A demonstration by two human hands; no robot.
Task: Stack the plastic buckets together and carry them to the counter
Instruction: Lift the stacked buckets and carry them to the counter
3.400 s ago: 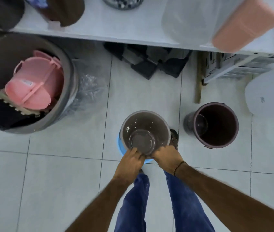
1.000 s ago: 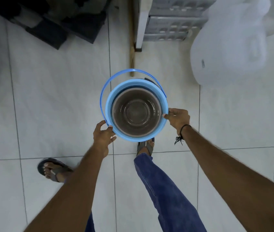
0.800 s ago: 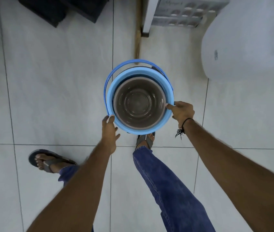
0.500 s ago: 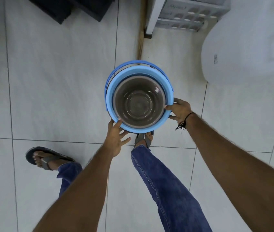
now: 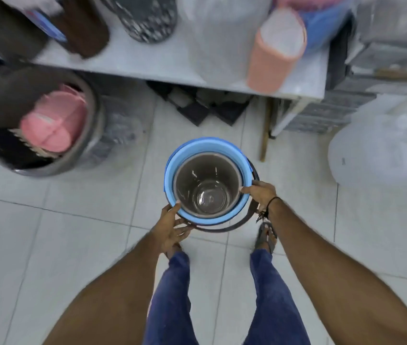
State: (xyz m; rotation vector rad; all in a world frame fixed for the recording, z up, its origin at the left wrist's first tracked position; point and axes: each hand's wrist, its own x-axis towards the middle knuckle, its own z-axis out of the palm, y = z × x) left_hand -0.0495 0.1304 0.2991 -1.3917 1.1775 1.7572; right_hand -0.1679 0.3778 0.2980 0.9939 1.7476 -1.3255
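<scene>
A grey-brown bucket (image 5: 207,180) sits nested inside a light blue bucket (image 5: 172,168), and both appear to rest in a dark brown bucket whose rim (image 5: 224,229) shows below them. My left hand (image 5: 172,226) grips the stack's near-left rim. My right hand (image 5: 259,191) holds the rim on the right. The stack hangs above the tiled floor in front of my legs. The white counter (image 5: 162,61) runs across the top of the view, ahead of the stack.
On the counter stand a salmon-pink bin (image 5: 275,48), dark containers (image 5: 83,28) and a wrapped clear item (image 5: 219,31). A large grey tub (image 5: 48,120) holding a pink bucket sits at the left. A white jerrycan (image 5: 371,150) lies at the right; crates and black blocks sit under the counter.
The view has swung up from the floor, bringing the counter and the grey tub into sight. A dark brown rim now shows beneath the blue bucket. Both hands stay on the stack.
</scene>
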